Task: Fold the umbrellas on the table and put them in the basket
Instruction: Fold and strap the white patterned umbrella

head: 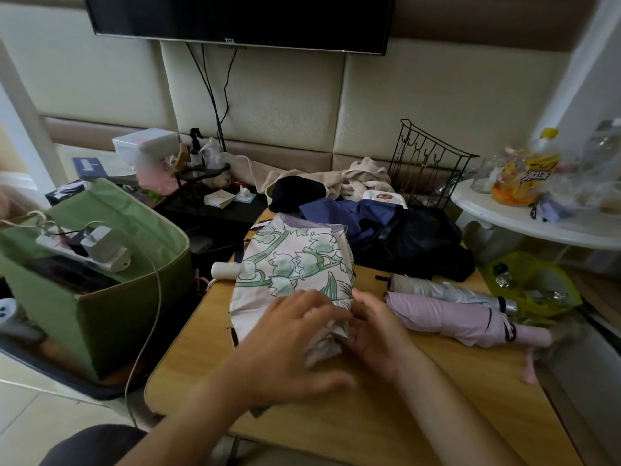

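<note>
Floral umbrella (295, 264), pale with green leaf print, lying unfurled and loosely gathered on the wooden desk (369, 415), white handle (224, 270) poking out at its left edge.

Left hand (289, 344) reaching in from below, forearm angled up and to the right, palm down over the near end of the floral umbrella; fingers (312, 302) spread and fairly straight, lying on the cloth rather than curled around it, thumb stretched out toward the near desk edge.

Right hand (376, 334) just right of the floral umbrella's near end, palm turned inward toward the left hand; fingers (356, 327) bent and tucked into the bunched folds of cloth, apparently pinching the cloth, though motion blur hides the exact grip.

Right of the floral umbrella, two folded umbrellas side by side on the desk: pink umbrella (453, 321) nearer, silver umbrella (447, 290) just behind and touching it.

Behind the floral umbrella, a blue and black heap of cloth (386, 230).

Left of the floral umbrella, off the desk, green fabric basket (111, 317) with a power strip (84, 250) resting across its open top.
</note>
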The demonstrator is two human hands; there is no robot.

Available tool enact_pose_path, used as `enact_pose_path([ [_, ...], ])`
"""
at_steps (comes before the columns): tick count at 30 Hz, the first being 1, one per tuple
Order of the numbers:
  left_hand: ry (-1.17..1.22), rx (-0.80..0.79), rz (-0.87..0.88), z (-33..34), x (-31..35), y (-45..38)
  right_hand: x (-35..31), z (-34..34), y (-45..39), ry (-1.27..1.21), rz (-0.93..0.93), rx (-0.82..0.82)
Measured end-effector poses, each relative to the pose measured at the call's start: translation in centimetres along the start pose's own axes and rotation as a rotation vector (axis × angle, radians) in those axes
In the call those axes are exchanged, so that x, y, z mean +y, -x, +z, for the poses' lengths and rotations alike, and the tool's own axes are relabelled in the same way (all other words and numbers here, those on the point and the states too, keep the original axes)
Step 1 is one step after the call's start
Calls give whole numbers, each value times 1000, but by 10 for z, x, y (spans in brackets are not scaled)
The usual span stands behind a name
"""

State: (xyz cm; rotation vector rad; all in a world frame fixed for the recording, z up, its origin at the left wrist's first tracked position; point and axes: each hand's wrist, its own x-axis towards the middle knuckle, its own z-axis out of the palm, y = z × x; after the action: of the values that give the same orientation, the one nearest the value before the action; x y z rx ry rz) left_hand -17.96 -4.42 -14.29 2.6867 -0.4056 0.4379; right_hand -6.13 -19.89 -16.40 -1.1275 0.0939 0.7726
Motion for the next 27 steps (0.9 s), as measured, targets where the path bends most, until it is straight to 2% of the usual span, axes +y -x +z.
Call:
enact_pose_path([
  [2, -177, -9, -7, 16, 18, 3, 1, -1, -1, -39, -14, -14],
  [4, -265, 145, -77, 25, 24, -1, 0, -2, -1, -52, -28, -42],
  [7, -130, 442, -175, 15, 12, -12, 2, -3, -1, -15, -39, -88],
  [10, 31, 616, -285, 0, 0, -14, 0, -2, 2, 118, -13, -81],
  [12, 33, 686, -305, -4, -1, -14, -2, -1, 5, 256, 13, -56],
  [14, 30, 716, -295, -4, -3, -15, -2, -1, 11, 448, -39, 5],
  [16, 34, 723, -282, -3, -5, -16, 1, -5, 12, 688, -176, 130],
  [18, 32, 725, -273, -2, -6, -16, 4, -9, 12, 821, -223, 189],
  [21, 31, 722, -272, 0, -9, -18, 8, -12, 12, 941, -134, 123],
  [24, 37, 716, -282, 3, -9, -20, 15, -11, 13, 1122, -139, 97],
  [27, 53, 725, -293, 4, -10, -20, 23, -8, 13, 1059, -214, 103],
])
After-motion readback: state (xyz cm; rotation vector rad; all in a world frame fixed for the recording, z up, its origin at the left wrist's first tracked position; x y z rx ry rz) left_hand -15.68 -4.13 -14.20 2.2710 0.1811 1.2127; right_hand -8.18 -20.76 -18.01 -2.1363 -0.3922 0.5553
